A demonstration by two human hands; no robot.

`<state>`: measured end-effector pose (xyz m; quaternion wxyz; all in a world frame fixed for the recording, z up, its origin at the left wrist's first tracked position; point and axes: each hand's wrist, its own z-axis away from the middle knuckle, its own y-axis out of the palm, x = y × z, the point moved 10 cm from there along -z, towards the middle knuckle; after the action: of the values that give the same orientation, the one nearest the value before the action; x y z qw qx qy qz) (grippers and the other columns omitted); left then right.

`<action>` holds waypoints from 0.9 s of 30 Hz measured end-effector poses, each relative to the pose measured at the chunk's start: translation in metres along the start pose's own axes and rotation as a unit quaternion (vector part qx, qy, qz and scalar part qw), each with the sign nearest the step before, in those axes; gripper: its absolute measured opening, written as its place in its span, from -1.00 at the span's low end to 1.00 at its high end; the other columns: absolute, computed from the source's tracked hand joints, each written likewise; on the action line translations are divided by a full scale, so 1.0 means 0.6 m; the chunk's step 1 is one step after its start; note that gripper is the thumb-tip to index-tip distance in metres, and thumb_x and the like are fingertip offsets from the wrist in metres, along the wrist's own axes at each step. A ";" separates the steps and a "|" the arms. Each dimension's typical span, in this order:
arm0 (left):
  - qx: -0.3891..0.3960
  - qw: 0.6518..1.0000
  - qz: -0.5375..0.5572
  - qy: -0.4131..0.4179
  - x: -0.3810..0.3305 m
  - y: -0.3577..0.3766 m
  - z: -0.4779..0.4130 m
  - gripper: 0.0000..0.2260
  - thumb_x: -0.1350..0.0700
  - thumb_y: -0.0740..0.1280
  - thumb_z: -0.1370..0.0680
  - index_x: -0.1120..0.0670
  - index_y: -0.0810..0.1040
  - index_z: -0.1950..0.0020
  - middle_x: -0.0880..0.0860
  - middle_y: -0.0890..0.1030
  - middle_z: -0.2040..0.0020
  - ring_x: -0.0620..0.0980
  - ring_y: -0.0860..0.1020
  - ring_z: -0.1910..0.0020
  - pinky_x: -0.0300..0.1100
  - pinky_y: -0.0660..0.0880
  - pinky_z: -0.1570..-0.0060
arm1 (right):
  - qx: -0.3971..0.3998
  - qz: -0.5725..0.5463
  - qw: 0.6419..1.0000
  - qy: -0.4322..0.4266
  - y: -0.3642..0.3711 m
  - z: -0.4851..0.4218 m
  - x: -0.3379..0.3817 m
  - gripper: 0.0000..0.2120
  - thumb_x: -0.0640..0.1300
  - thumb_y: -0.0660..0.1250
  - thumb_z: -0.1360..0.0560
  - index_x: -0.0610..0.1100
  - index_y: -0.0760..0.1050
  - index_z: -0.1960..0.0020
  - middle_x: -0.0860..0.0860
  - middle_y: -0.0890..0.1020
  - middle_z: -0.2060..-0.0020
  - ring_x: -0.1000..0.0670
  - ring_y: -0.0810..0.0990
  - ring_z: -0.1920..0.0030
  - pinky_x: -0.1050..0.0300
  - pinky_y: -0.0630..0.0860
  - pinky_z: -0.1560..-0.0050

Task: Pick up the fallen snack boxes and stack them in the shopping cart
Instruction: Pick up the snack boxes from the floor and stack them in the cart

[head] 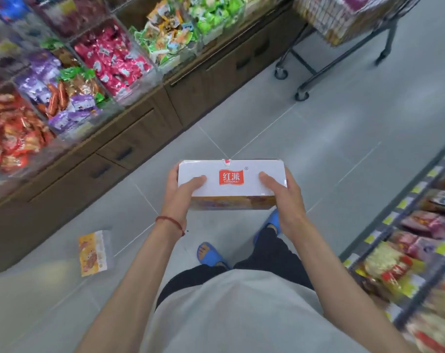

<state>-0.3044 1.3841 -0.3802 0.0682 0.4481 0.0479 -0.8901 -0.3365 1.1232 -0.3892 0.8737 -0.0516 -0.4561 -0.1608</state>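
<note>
A white snack box [231, 184] with a red logo on top is held level in front of my body, above the floor. My left hand [182, 197] grips its left end, thumb on top. My right hand [283, 197] grips its right end in the same way. A second snack box [94, 252], yellow and orange, lies fallen on the grey floor tiles at the lower left. The shopping cart [341, 24] stands at the top right, its wire basket holding boxes; two of its wheels show below.
A wooden counter with drawers [139, 143] runs along the left, topped by clear bins of wrapped snacks [109, 62]. A shelf rack of packets [415, 238] lines the right edge. Grey tiled floor lies between them toward the cart.
</note>
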 end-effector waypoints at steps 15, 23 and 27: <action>0.096 0.992 -0.077 0.009 -0.117 0.526 -0.118 -0.50 0.03 0.47 -0.47 -0.11 0.41 -0.37 -0.01 0.62 -0.20 0.06 0.64 -0.15 0.09 0.62 -0.12 | -0.091 -0.061 0.994 -0.010 -0.387 -0.214 0.199 -0.41 0.10 0.49 -0.45 0.12 0.46 -0.44 0.13 0.69 -0.21 0.01 0.64 -0.26 0.05 0.52 -0.26; 0.127 0.985 -0.119 0.021 -0.185 0.736 -0.217 -0.59 0.06 0.42 -0.54 -0.13 0.40 -0.35 -0.02 0.61 -0.17 0.02 0.63 -0.13 0.02 0.65 -0.05 | -0.140 -0.101 0.985 -0.007 -0.506 -0.344 0.288 -0.55 0.00 0.47 -0.55 0.12 0.48 -0.41 0.14 0.70 -0.18 0.03 0.66 -0.22 0.11 0.55 -0.17; 0.153 0.979 -0.135 0.027 -0.237 0.846 -0.296 -0.61 0.08 0.39 -0.57 -0.11 0.39 -0.35 -0.04 0.60 -0.14 -0.03 0.61 -0.07 -0.21 0.57 0.15 | -0.167 -0.112 0.979 -0.020 -0.549 -0.432 0.348 -0.60 -0.02 0.46 -0.56 0.13 0.50 -0.37 0.15 0.71 -0.14 0.05 0.67 -0.19 0.13 0.55 -0.17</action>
<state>0.0033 0.9208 -0.3837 -0.1231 0.4663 -0.0266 -0.8756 -0.1309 0.7024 -0.3879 0.8199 -0.1484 -0.4431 -0.3307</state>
